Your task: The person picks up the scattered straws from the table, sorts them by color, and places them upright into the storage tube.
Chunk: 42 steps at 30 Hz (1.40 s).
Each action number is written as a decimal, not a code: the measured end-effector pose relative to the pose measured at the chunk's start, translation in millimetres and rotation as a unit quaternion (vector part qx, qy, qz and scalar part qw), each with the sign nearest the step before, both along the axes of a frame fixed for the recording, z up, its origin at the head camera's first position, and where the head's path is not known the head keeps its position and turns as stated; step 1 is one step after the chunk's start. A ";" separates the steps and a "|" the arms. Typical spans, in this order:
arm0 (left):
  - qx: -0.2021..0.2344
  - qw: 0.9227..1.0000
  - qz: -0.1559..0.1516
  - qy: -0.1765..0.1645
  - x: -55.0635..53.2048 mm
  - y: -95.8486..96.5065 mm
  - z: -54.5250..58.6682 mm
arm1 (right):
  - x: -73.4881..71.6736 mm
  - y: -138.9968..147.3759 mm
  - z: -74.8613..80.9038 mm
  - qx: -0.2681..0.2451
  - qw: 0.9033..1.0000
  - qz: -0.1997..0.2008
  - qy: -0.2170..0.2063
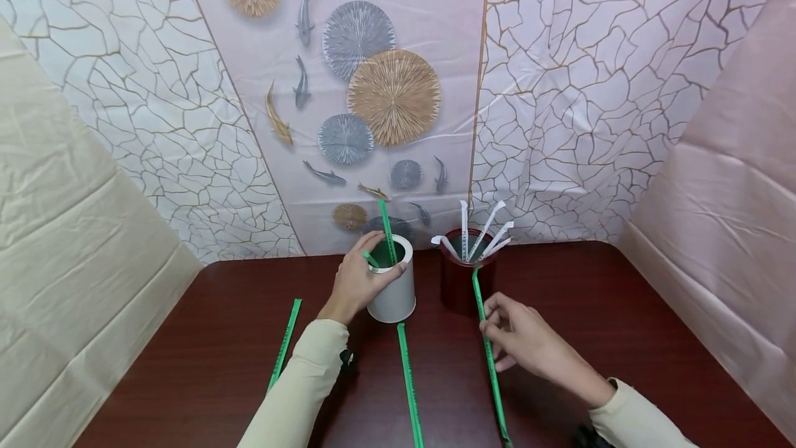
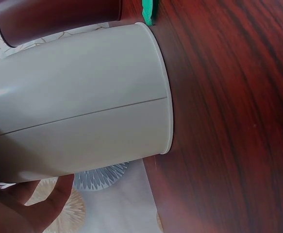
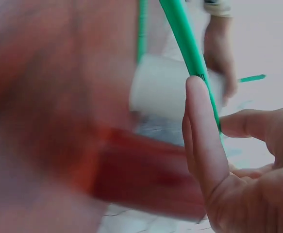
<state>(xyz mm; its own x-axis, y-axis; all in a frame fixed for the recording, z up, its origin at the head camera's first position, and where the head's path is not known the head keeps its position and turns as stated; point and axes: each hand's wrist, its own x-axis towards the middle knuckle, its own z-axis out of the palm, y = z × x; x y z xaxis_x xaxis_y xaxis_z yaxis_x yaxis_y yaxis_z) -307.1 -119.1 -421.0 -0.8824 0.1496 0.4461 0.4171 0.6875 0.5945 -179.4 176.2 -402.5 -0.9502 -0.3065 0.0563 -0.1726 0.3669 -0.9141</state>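
My left hand (image 1: 357, 281) grips the upper part of a light grey can (image 1: 394, 299), thumb and fingers at its rim; in the left wrist view the can (image 2: 83, 97) fills much of the frame. Two green wrapped straws (image 1: 387, 230) stick out of it. Between thumb and fingers, my right hand (image 1: 528, 341) pinches a long green wrapped straw (image 1: 490, 361), which is also seen in the right wrist view (image 3: 185, 39). That hand is in front of a dark red can (image 1: 457, 289) holding several white wrapped straws (image 1: 475, 240).
On the dark wooden table (image 1: 236, 310), one green straw (image 1: 409, 386) lies in front of the grey can. Another green straw (image 1: 286, 344) lies left of my left forearm. A patterned cloth (image 1: 398, 178) hangs behind the table, with plain cloth at both sides.
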 end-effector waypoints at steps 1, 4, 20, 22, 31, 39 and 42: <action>0.000 1.000 0.001 0.000 0.1 -0.1 -0.1 | 0.7 -2.3 7.3 -0.007 1.000 -0.001 0.011; 0.004 1.000 0.003 0.000 1.0 -0.7 0.4 | 0.4 -8.8 29.3 -0.027 0.998 -0.012 0.052; 0.005 1.000 -0.004 0.004 1.4 0.4 -0.7 | -28.8 -68.3 96.1 -0.060 0.945 -0.077 0.312; 0.005 1.000 -0.004 0.003 1.3 0.4 -0.7 | -35.5 -77.8 99.5 -0.068 0.933 -0.076 0.346; 0.005 1.000 -0.002 -0.003 -1.0 -0.8 -2.2 | -65.2 -111.8 92.9 -0.052 0.914 -0.087 0.392; -0.005 1.000 0.003 -0.015 -2.3 -2.8 -1.1 | -80.0 -133.7 59.2 0.057 0.939 -0.109 0.321; -0.010 1.000 0.006 -0.018 -2.5 -2.1 -0.7 | -83.2 -134.3 51.4 0.091 0.946 -0.098 0.294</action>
<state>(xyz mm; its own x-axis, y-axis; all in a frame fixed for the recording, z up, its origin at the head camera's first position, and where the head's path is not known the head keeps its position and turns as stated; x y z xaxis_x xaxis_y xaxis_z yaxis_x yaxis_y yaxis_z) -309.6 -121.1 -421.6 -0.8996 0.1471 0.4112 0.3871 0.7044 0.5950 -262.6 41.9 -351.1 -0.8109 -0.1836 0.5557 -0.5438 0.5871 -0.5996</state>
